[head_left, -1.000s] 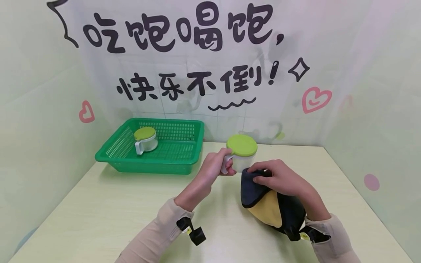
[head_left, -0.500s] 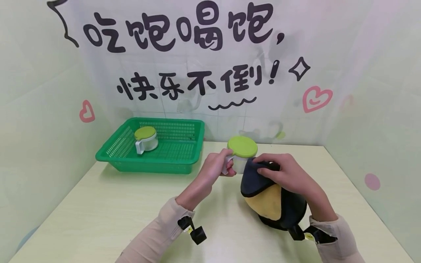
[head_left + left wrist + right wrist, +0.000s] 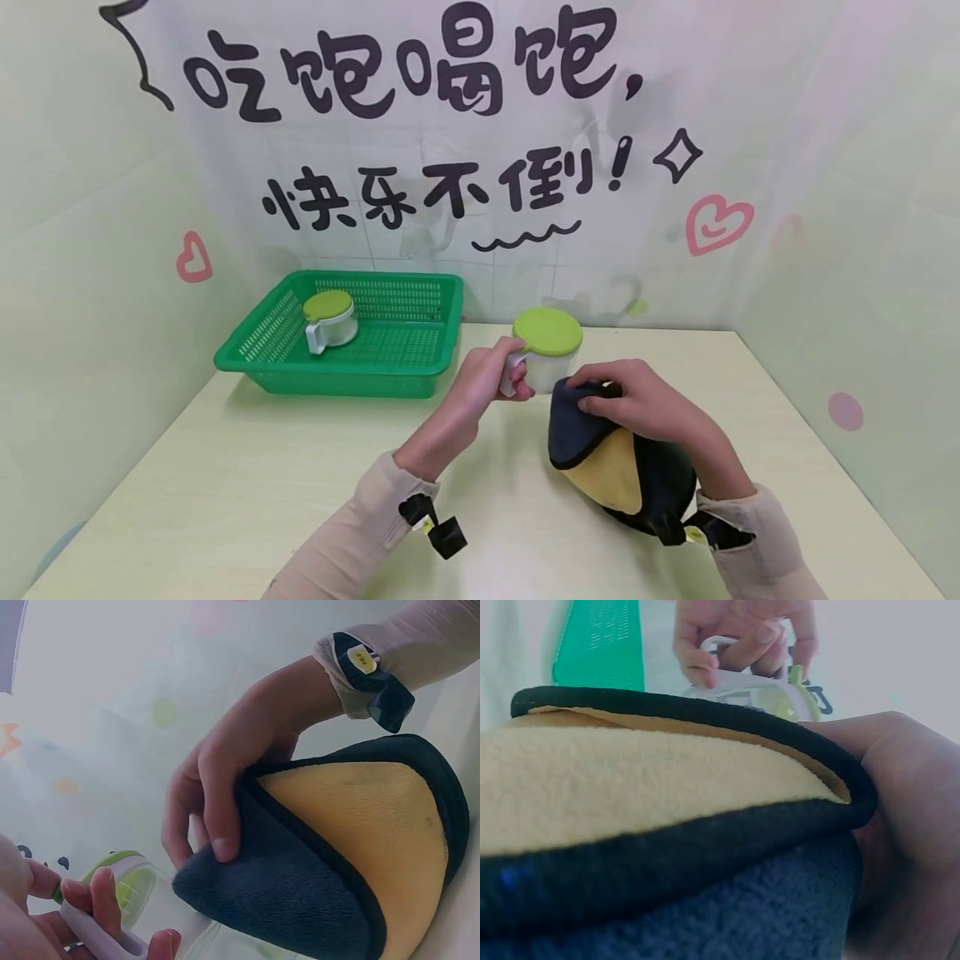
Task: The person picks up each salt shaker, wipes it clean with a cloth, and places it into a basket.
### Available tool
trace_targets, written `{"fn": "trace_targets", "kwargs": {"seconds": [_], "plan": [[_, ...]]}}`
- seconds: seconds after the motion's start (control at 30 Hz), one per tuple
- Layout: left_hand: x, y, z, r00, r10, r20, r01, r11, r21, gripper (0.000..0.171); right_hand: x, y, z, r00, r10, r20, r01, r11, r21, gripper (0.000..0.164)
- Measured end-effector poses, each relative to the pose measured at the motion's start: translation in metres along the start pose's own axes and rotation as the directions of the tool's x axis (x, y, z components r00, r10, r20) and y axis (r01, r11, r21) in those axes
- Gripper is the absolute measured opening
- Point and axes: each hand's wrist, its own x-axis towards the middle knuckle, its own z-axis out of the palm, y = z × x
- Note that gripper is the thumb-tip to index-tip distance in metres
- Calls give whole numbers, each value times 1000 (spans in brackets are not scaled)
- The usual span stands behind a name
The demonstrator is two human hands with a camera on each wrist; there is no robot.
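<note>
In the head view my left hand (image 3: 483, 375) grips the white handle of a clear jar (image 3: 551, 368) with a green lid (image 3: 547, 331), upright at the back of the table. Beside it, my right hand (image 3: 637, 402) pinches the edge of a folded cloth (image 3: 609, 473), navy on one side and yellow on the other, with dark edging. The cloth hangs close to the jar's lower right side; whether they touch, I cannot tell. From the left wrist, the thumb lies over the navy face of the cloth (image 3: 292, 892). The right wrist view is mostly filled by the cloth (image 3: 630, 787).
A green plastic basket (image 3: 352, 383) stands at the back left of the pale table (image 3: 300, 483). Inside it sits a second, similar jar (image 3: 341, 329) with a green lid. Behind hangs a white sheet (image 3: 450, 250) with black lettering, and pale walls rise at both sides.
My right hand rose with the cloth half a second ago and has come down again to about its earlier place. The left hand has kept hold of the jar's handle, almost still.
</note>
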Motion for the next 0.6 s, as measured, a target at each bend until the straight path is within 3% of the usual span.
{"fn": "trace_targets", "kwargs": {"seconds": [0.3,0.6], "plan": [[-1,0,-2,1000,7,11,-7,1000,2,44,0,4,2,999,8,35,-7,999,-41,19],[0,-2,-2,1000,7,10,-7,1000,20,44,-3,-3,-4,995,19,-96,-29,994,-102,22]]}}
